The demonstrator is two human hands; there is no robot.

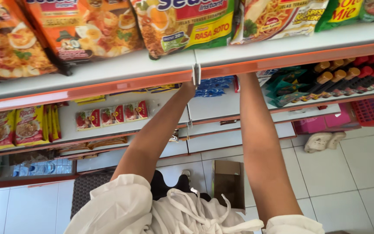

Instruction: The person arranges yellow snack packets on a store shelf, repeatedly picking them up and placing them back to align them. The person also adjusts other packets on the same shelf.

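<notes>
1. Bright, even daylight fills the view, with no single lamp in sight.
2. The white floor tiles (360,173) look pale and slightly washed out.
3. Soft shade lies under the top shelf (152,69), dimming the goods behind it.
4. Glossy noodle packets (182,21) carry faint sheen.
5. Shelf lines tilt and bow toward the edges; near packets are slightly soft.

Blue packets (213,86), seemingly stacked, lie on the shelf (221,106) beneath the top one.
</notes>
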